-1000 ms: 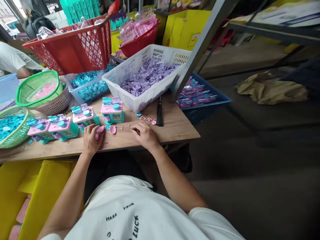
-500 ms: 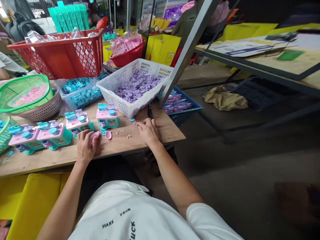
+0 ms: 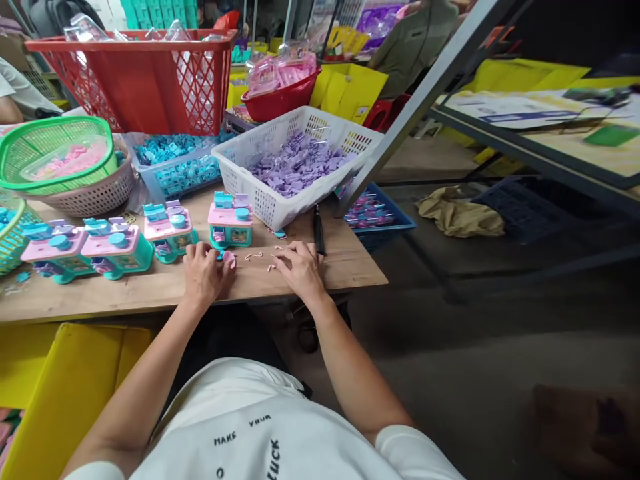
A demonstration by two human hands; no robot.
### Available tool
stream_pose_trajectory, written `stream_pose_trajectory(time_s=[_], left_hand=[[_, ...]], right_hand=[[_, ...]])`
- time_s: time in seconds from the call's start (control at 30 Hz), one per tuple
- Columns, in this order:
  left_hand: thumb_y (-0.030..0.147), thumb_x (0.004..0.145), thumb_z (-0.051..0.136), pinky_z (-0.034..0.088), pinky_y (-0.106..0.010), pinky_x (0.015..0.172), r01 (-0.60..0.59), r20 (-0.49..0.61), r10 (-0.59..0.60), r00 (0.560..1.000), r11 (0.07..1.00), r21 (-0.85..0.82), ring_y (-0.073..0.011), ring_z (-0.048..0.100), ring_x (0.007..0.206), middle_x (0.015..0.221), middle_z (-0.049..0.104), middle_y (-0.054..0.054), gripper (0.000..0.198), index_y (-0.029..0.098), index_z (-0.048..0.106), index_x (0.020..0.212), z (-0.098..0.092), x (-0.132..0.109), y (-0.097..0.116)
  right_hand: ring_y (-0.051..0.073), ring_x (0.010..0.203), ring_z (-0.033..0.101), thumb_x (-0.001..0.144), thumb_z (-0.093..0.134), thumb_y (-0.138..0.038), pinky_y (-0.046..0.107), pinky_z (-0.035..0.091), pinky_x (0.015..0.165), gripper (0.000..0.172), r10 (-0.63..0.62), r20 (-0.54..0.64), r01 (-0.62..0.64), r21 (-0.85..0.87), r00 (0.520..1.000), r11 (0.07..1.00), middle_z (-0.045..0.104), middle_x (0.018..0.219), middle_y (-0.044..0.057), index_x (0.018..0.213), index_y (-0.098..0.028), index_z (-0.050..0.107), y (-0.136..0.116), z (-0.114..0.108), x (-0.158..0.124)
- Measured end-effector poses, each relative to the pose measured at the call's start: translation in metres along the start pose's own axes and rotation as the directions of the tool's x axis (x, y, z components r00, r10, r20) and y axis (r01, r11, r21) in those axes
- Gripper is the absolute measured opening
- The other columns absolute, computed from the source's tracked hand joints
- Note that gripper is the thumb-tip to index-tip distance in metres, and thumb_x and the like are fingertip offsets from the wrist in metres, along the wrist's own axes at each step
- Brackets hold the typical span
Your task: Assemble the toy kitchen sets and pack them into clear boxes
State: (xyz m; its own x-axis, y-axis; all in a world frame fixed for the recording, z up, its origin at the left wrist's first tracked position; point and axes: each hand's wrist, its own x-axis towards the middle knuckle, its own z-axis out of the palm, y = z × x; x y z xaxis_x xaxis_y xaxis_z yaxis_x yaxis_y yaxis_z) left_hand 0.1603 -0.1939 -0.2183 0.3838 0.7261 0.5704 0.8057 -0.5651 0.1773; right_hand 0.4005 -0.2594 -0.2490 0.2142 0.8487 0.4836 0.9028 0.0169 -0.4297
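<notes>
Work narrows: we've brought the curled left hand [image 3: 201,275], pink cup [image 3: 231,259] at two o'clock, nearer the loosely bent right hand [image 3: 301,272], pink hook [image 3: 271,268] at nine. Either's hold: can't tell.

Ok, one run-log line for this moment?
left hand: by pink oval piece | right hand: by small pink pieces, black tool | nearby: four toys, white basket

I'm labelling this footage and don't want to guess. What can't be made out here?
In the head view:
Left hand: its own back hides the palm and anything held there.
Right hand: it covers whatever lies beneath.
Small pink pieces: too small for detail.
Light-green basket: cut off by the left edge.
Brown shape, lower right: too blurred to identify.
</notes>
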Motion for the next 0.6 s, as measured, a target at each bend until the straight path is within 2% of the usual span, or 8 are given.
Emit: stream_pose_trajectory(time_s=[0.1,0.2,0.33,0.43,0.5,0.6], left_hand=[[0.037,0.091,0.060,0.044,-0.045,0.075,0.050,0.046,-0.048,0.998,0.998,-0.043,-0.0331,0.050,0.097,0.099,0.062,-0.015,0.022,0.019,0.070,0.081,0.008,0.003,0.000],[0.031,0.089,0.062,0.045,-0.044,0.076,0.053,0.012,-0.052,0.999,0.990,-0.129,-0.0307,0.051,0.095,0.094,0.063,-0.012,0.016,0.020,0.069,0.080,0.009,-0.001,-0.011],[0.033,0.090,0.061,0.046,-0.043,0.081,0.043,-0.076,-0.061,0.995,0.974,-0.221,-0.0257,0.052,0.088,0.089,0.063,-0.009,0.018,0.020,0.066,0.078,0.003,-0.010,-0.029],[0.033,0.091,0.060,0.046,-0.043,0.081,0.060,-0.085,-0.082,0.993,0.969,-0.239,-0.0248,0.053,0.087,0.089,0.064,-0.008,0.017,0.021,0.064,0.078,-0.002,-0.013,-0.036],[0.033,0.091,0.061,0.047,-0.043,0.080,0.063,-0.085,-0.086,0.993,0.969,-0.239,-0.0244,0.053,0.086,0.090,0.065,-0.008,0.017,0.021,0.063,0.078,-0.002,-0.014,-0.036],[0.033,0.090,0.061,0.047,-0.044,0.080,0.029,-0.099,-0.052,0.994,0.976,-0.216,-0.0253,0.053,0.087,0.090,0.066,-0.008,0.016,0.022,0.062,0.078,-0.002,-0.013,-0.032]], right_hand=[[0.028,0.099,0.049,0.090,0.067,-0.027,0.042,0.040,0.083,0.012,-0.009,-0.022,0.009,0.015,1.000,1.000,0.066,0.101,0.009,0.095,-0.023,0.077,-0.005,-0.001,0.004],[0.027,0.096,0.049,0.094,0.059,-0.020,0.042,0.042,0.085,0.018,-0.101,-0.013,0.101,0.039,0.995,0.994,0.064,0.097,0.011,0.096,-0.022,0.077,-0.029,0.000,0.014],[0.028,0.100,0.049,0.099,0.048,-0.017,0.042,0.042,0.082,0.031,-0.270,0.189,0.276,-0.009,0.944,0.961,0.062,0.100,0.011,0.113,-0.027,0.074,-0.083,0.011,0.028],[0.030,0.103,0.048,0.100,0.042,-0.017,0.043,0.042,0.081,0.036,-0.321,0.337,0.361,-0.060,0.885,0.931,0.061,0.109,0.012,0.120,-0.028,0.071,-0.109,0.021,0.032],[0.030,0.104,0.048,0.099,0.043,-0.016,0.044,0.042,0.082,0.036,-0.320,0.357,0.371,-0.082,0.877,0.925,0.060,0.110,0.013,0.117,-0.027,0.072,-0.109,0.023,0.030],[0.030,0.104,0.048,0.096,0.049,-0.015,0.045,0.043,0.085,0.032,-0.242,0.317,0.284,-0.092,0.917,0.955,0.061,0.107,0.013,0.110,-0.028,0.075,-0.084,0.017,0.028]])
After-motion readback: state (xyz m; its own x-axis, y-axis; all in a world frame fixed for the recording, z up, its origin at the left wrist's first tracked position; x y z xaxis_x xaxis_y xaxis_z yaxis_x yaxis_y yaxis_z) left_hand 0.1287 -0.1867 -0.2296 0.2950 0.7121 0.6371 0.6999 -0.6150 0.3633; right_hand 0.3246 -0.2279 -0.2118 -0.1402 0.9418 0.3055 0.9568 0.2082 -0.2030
